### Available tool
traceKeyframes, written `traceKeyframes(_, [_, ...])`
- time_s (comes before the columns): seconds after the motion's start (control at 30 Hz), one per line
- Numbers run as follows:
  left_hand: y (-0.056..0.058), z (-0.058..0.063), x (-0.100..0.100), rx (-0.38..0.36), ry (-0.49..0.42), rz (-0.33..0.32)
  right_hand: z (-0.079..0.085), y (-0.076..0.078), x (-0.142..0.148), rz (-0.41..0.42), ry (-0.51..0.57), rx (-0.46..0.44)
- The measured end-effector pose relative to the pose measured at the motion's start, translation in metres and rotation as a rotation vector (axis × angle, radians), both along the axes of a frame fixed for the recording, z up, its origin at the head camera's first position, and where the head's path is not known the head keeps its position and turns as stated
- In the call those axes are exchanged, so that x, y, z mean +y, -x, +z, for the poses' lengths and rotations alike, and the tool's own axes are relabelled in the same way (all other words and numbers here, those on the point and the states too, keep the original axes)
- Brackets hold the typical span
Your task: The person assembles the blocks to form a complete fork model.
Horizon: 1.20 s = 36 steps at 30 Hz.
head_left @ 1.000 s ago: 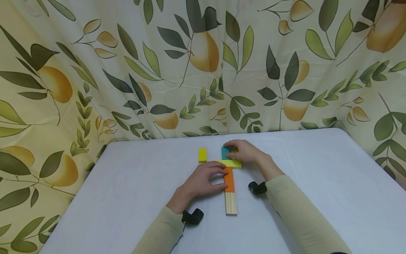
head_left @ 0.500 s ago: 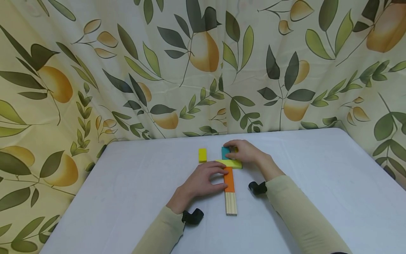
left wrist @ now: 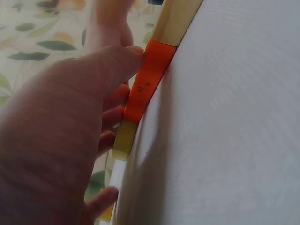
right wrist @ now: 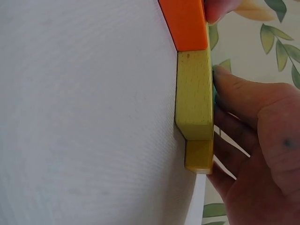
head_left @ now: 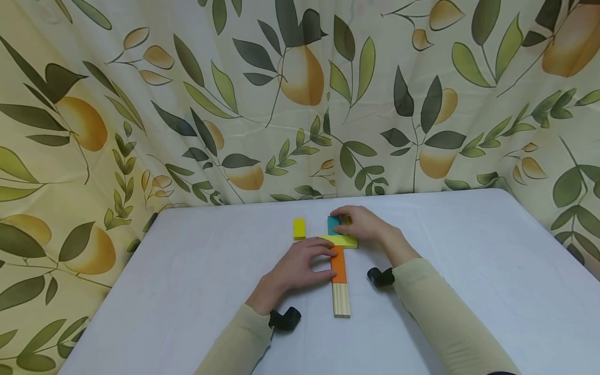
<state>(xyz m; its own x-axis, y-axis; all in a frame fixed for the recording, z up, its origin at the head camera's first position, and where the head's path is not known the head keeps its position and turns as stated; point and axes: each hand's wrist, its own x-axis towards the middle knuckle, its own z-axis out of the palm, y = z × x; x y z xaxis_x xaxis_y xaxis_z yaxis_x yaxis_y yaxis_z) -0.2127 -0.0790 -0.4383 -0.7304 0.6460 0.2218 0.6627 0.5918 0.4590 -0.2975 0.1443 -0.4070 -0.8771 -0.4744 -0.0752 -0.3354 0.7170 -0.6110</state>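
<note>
In the head view my left hand [head_left: 304, 264] rests thumb and fingertips on top of an orange block [head_left: 338, 268] with black marks on its side. A plain wood block [head_left: 341, 300] joins its near end. A yellow-green block [head_left: 347, 242] lies crosswise at its far end, forming a T. Beyond that, my right hand [head_left: 363, 223] touches a teal block [head_left: 333, 225] with thumb and index finger, the index reaching its far end. Beside the teal block, a darker yellow block [right wrist: 199, 154] abuts the crosspiece in the right wrist view, partly hidden by the right hand in the head view.
One loose yellow block [head_left: 299, 229] stands apart, left of the teal block. All the blocks sit on a white-covered table [head_left: 211, 271]. A curtain [head_left: 300, 130] printed with fruit and leaves hangs behind the table's far edge.
</note>
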Motion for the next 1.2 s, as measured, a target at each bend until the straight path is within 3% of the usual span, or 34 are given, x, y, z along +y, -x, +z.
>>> traceKeyframes(0.5, [-0.001, -0.002, 0.001, -0.003, 0.016, 0.006, -0.002, -0.004, 0.003, -0.017, 0.002, 0.018])
traceKeyframes(0.77, [0.001, 0.001, -0.001, 0.003, -0.025, 0.007, 0.001, -0.009, 0.01, -0.031, 0.034, 0.03])
traceKeyframes(1.2, [0.009, 0.012, -0.012, 0.033, -0.078, 0.087, 0.009, -0.022, 0.019, -0.034, 0.065, 0.067])
